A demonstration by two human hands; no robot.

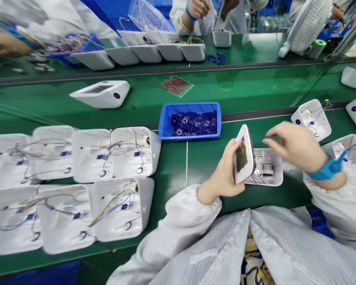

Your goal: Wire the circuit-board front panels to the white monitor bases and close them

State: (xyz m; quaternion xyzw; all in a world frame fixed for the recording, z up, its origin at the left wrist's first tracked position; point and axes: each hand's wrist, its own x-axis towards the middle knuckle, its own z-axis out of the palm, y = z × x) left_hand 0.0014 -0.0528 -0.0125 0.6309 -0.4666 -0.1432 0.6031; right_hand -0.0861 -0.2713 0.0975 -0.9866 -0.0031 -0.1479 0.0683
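Observation:
My left hand [225, 170] is closed around a white front panel with a screen [245, 155], held tilted on edge. Under and beside the panel lies an open white housing [277, 174] with wires and inner parts; the panel hides its left portion. In the air above the housing's right end is my right hand [296, 144], its thumb and index finger bent towards each other, slightly apart. Nothing shows between them. A blue strap [326, 169] circles the right wrist.
A blue bin [190, 136] of dark blue discs stands ahead. Several wired white housings [123, 209] fill the left; more [313, 118] stand right. A finished-looking white unit [106, 95] and a red-green board [178, 87] lie beyond. Opposite are a co-worker's hand [198, 8] and a fan [308, 27].

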